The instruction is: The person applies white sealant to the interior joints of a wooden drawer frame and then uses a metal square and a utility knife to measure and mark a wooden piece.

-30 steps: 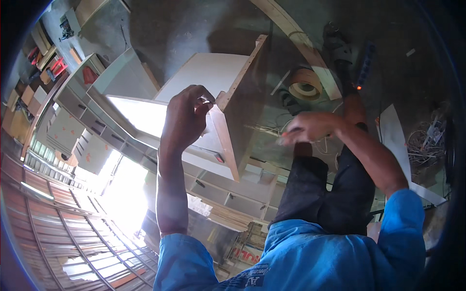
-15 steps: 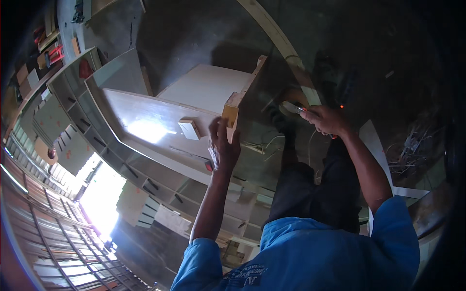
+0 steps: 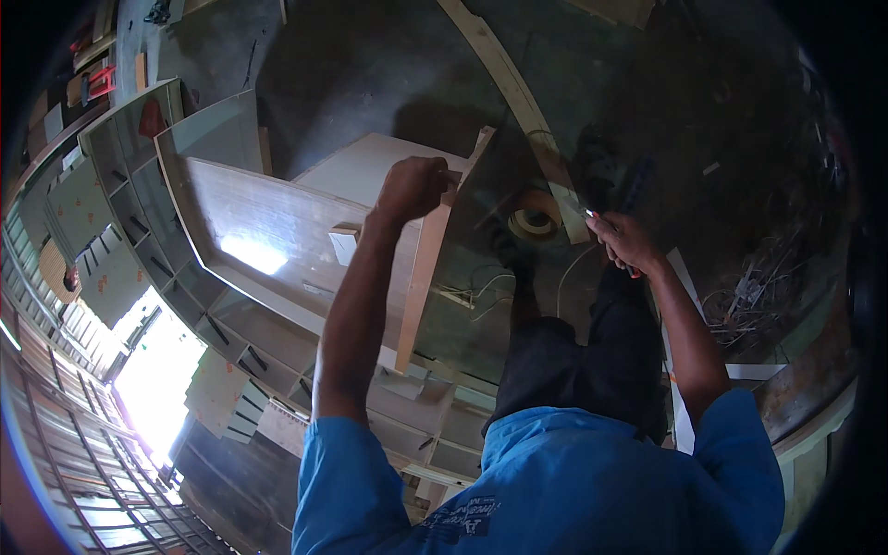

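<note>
My left hand [image 3: 413, 188] is closed in a fist at the edge of a large pale panel [image 3: 268, 199], beside a long tan edge strip [image 3: 425, 277]. What its fingers grip, if anything, is hidden. The strip runs along the panel's edge down toward my left forearm. Lower on the right, in front of my legs, my right hand [image 3: 626, 242] is wrapped round what looks like a utility knife [image 3: 590, 214]. Its silvery end points up and left, and a red part shows below the fist.
A pale curved strip [image 3: 518, 102] reaches across the dark floor to near my right hand. A yellowish roll [image 3: 534, 218] lies by my feet. Tangled thin scraps [image 3: 754, 301] lie at right. A small block [image 3: 343, 244] rests on the panel, with shelving units [image 3: 268, 338] behind.
My left hand has moved up and closed into a fist. The tan strip, short and bent before, now extends along the panel's edge. My right hand has lowered slightly, turning the knife.
</note>
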`<state>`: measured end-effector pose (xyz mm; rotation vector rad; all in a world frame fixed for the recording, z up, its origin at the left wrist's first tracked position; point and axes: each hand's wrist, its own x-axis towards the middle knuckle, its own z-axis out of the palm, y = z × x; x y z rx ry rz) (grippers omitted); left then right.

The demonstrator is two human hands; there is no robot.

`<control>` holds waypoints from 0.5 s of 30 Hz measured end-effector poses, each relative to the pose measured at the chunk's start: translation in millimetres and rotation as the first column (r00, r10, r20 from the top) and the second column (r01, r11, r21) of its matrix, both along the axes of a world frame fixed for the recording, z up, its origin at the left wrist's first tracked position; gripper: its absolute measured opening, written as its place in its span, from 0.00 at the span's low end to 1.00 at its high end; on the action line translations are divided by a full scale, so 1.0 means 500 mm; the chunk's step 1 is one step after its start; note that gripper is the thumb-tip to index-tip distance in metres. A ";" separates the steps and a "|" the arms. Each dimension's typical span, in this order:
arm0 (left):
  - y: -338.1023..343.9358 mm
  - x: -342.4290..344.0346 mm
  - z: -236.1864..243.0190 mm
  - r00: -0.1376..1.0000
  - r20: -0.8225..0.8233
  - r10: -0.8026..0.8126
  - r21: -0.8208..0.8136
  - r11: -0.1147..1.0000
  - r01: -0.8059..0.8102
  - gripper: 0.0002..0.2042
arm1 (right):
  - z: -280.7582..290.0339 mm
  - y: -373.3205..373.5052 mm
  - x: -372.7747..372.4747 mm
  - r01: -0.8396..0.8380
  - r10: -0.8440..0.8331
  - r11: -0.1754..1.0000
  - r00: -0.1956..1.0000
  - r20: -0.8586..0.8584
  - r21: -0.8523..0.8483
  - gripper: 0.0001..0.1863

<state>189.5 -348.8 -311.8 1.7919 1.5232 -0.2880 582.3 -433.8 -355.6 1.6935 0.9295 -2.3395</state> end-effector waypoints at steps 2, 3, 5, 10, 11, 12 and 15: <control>0.028 -0.003 -0.025 0.999 0.034 0.013 -0.124 0.992 -0.008 0.07 | 0.012 0.003 0.012 0.012 -0.012 1.000 1.000 0.008 0.002 0.27; 0.037 -0.004 -0.034 1.000 0.000 0.025 -0.236 0.972 -0.024 0.08 | 0.018 0.004 0.016 0.001 -0.001 1.000 1.000 0.017 0.002 0.26; 0.044 -0.009 -0.040 0.999 -0.037 0.038 -0.340 0.939 -0.048 0.08 | 0.034 0.004 0.025 -0.015 0.015 1.000 1.000 0.023 0.007 0.26; 0.035 -0.012 -0.025 0.987 -0.014 0.159 -0.331 0.931 -0.154 0.12 | 0.066 0.018 0.043 -0.009 0.009 1.000 1.000 0.006 0.021 0.27; 0.034 -0.011 -0.022 0.987 0.008 0.161 -0.320 0.935 -0.150 0.13 | 0.068 0.024 0.043 -0.008 0.008 1.000 1.000 0.015 0.029 0.27; 0.032 -0.007 -0.021 0.986 0.056 0.156 -0.301 0.944 -0.132 0.13 | 0.070 0.028 0.042 -0.013 0.012 0.999 1.000 0.022 0.046 0.28; 0.026 0.003 -0.026 0.989 -0.079 -0.127 -0.143 0.983 0.115 0.14 | 0.069 0.039 0.027 -0.007 0.004 0.996 0.999 0.037 0.090 0.28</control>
